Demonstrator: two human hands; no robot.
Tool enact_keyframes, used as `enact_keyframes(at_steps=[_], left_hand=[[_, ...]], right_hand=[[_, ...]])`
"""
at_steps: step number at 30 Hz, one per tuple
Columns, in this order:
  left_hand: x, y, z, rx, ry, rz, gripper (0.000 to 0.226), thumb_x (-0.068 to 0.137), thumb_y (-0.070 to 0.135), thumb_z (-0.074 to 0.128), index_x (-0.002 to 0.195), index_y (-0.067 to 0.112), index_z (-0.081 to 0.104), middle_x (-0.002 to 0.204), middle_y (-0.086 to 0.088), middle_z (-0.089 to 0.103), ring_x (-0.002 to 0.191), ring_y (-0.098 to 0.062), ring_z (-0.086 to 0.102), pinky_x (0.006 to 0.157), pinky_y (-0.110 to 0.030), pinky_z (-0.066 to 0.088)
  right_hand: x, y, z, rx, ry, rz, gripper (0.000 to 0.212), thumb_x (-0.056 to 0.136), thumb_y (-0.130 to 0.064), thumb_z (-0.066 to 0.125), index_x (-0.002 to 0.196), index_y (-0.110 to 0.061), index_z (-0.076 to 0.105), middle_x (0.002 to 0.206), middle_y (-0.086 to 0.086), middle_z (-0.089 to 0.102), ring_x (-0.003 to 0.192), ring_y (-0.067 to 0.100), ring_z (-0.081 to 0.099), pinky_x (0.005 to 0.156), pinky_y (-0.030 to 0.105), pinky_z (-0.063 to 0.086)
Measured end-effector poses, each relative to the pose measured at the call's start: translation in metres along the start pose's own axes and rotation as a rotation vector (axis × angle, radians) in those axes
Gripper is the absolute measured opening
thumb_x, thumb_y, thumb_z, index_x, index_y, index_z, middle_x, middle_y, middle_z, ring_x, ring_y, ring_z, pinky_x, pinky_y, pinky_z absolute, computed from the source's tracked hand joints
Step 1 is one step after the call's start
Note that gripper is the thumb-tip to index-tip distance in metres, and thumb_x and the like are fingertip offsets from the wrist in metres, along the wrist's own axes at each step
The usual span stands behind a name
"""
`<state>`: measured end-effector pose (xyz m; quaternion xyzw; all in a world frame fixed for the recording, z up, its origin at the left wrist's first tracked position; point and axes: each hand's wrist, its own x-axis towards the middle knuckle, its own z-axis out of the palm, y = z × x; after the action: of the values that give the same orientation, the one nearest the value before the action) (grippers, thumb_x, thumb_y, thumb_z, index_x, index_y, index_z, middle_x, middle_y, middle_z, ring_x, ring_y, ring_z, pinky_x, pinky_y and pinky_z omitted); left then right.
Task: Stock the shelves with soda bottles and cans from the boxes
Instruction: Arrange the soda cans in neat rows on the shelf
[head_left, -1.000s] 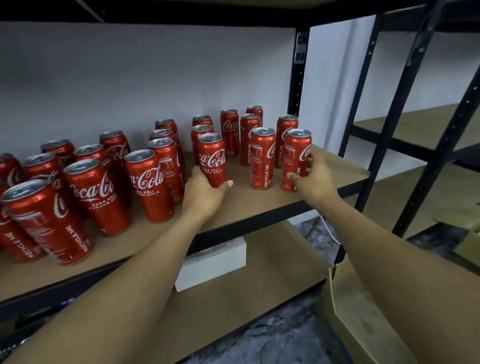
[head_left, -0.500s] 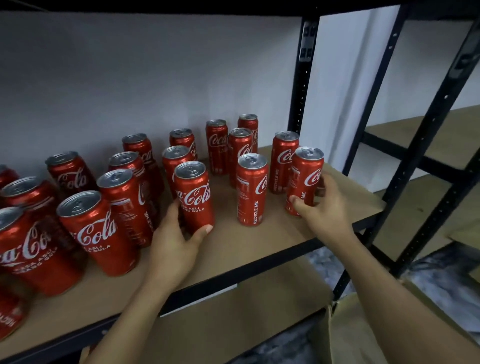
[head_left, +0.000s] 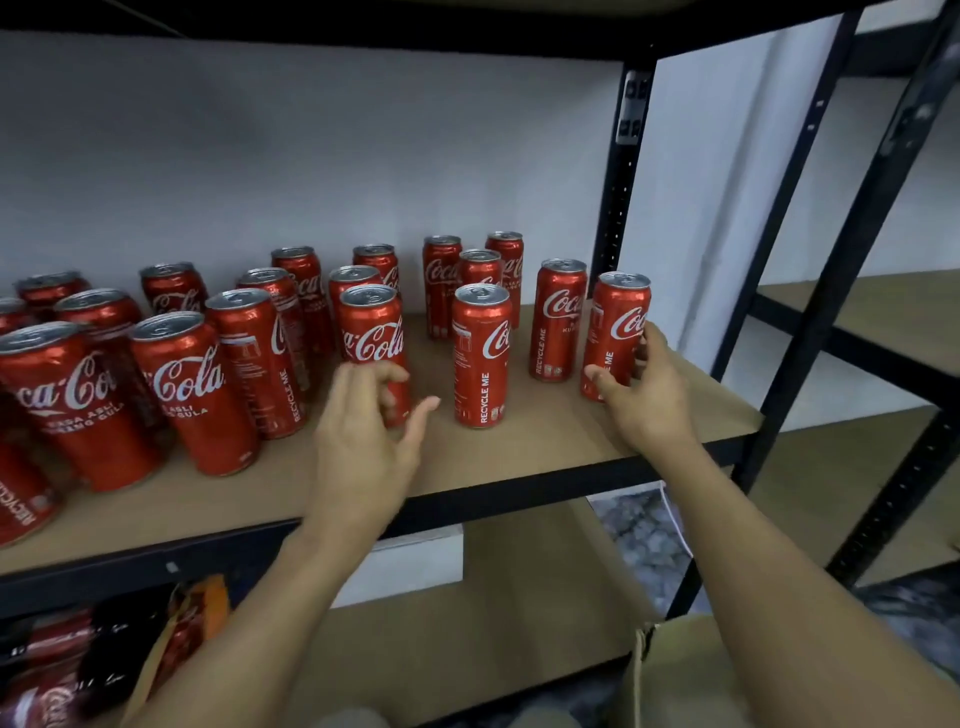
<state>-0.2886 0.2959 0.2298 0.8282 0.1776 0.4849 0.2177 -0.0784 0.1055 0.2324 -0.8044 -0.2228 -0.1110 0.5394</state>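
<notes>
cans upright on shelf | box below, front-right | packs lower-left

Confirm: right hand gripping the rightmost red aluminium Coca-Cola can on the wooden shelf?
Yes: the right hand curls thumb and fingers round the lower half of the rightmost red aluminium can.

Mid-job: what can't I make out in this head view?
All head view.
Left hand touching the red Coca-Cola can behind it or not: hidden by its own fingers.
Right hand, grip on the rightmost red can: fingertips hidden behind the can.
Red cans at far left: cut by the frame edge.
Dark packs on the lower shelf: blurred, labels unreadable.
Brown cardboard box: contents hidden by the right forearm.
</notes>
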Motion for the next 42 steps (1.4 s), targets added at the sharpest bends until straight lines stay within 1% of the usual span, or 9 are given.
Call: enact_keyframes(at_steps=[5,13,17,19,23,30,34,38,42], left_hand=[[0.012,0.027,0.05,-0.122,-0.333,-0.282,0.092,0.074,0.059,0.081,0.146,0.021,0.038,0.141,0.004,0.055,0.126,-0.014,0.055,0.101,-0.033,0.047],[0.029,0.013,0.049,-0.112,-0.403,-0.307,0.072,0.079,0.045,0.082,0.138,0.021,0.05,0.136,0.0,0.062,0.121,-0.018,0.061,0.101,-0.034,0.048],[0.025,0.005,0.048,-0.134,-0.334,-0.335,0.066,0.079,0.043,0.082,0.135,0.023,0.052,0.132,0.001,0.064,0.119,-0.018,0.062,0.097,-0.031,0.047],[0.024,0.003,0.049,-0.136,-0.292,-0.358,0.067,0.079,0.042,0.083,0.135,0.022,0.052,0.132,0.0,0.064,0.12,-0.02,0.061,0.098,-0.034,0.048],[0.026,0.001,0.05,-0.124,-0.209,-0.397,0.068,0.083,0.037,0.08,0.139,0.019,0.047,0.135,-0.004,0.061,0.123,-0.025,0.06,0.101,-0.04,0.048],[0.032,-0.001,0.05,-0.083,-0.123,-0.462,0.073,0.086,0.032,0.078,0.145,0.014,0.038,0.138,-0.011,0.058,0.124,-0.03,0.059,0.098,-0.041,0.049],[0.025,0.015,0.046,-0.001,0.029,-0.279,0.087,0.084,0.036,0.078,0.152,0.019,0.027,0.15,-0.004,0.043,0.137,-0.022,0.046,0.105,-0.035,0.04],[0.041,0.038,0.044,0.122,0.17,0.016,0.069,0.086,0.039,0.076,0.144,0.019,0.043,0.145,-0.005,0.038,0.137,-0.023,0.037,0.109,-0.035,0.038],[0.11,0.042,0.035,0.312,-0.03,0.072,0.052,0.084,0.045,0.076,0.13,0.026,0.06,0.133,-0.002,0.054,0.127,-0.025,0.049,0.107,-0.048,0.042]], right_hand=[[0.021,0.013,-0.02,-0.022,0.002,0.044,0.075,0.089,-0.024,0.077,0.151,-0.019,0.035,0.144,0.006,0.055,0.129,0.026,0.055,0.1,0.034,0.041],[0.028,0.028,-0.024,-0.064,0.139,0.097,0.093,0.08,-0.032,0.085,0.154,-0.018,0.031,0.149,0.011,0.045,0.133,0.029,0.05,0.112,0.048,0.042],[0.003,0.012,-0.003,-0.093,0.424,-0.196,0.06,0.09,-0.026,0.075,0.139,-0.007,0.047,0.128,0.013,0.045,0.109,0.025,0.055,0.098,0.044,0.05],[-0.004,-0.004,0.012,-0.102,0.313,-0.289,0.047,0.093,-0.026,0.072,0.133,-0.009,0.054,0.122,0.009,0.053,0.099,0.018,0.056,0.092,0.039,0.053],[0.009,-0.028,0.042,-0.029,0.003,-0.057,0.071,0.088,-0.032,0.078,0.146,-0.016,0.041,0.142,0.006,0.049,0.129,0.02,0.05,0.105,0.034,0.04],[0.024,-0.023,0.052,0.035,-0.093,0.061,0.073,0.089,-0.018,0.077,0.15,-0.017,0.038,0.143,0.006,0.056,0.132,0.025,0.054,0.107,0.039,0.042],[0.025,-0.018,0.05,0.092,-0.078,0.058,0.076,0.086,-0.017,0.079,0.15,-0.018,0.039,0.143,0.005,0.057,0.131,0.024,0.055,0.108,0.039,0.043],[0.027,-0.01,0.053,0.148,-0.042,0.073,0.081,0.082,-0.017,0.083,0.151,-0.022,0.041,0.142,0.003,0.058,0.129,0.023,0.057,0.109,0.046,0.047],[0.029,-0.004,0.052,0.216,-0.04,0.08,0.084,0.079,-0.019,0.086,0.151,-0.024,0.042,0.141,0.001,0.059,0.127,0.02,0.058,0.107,0.047,0.049]])
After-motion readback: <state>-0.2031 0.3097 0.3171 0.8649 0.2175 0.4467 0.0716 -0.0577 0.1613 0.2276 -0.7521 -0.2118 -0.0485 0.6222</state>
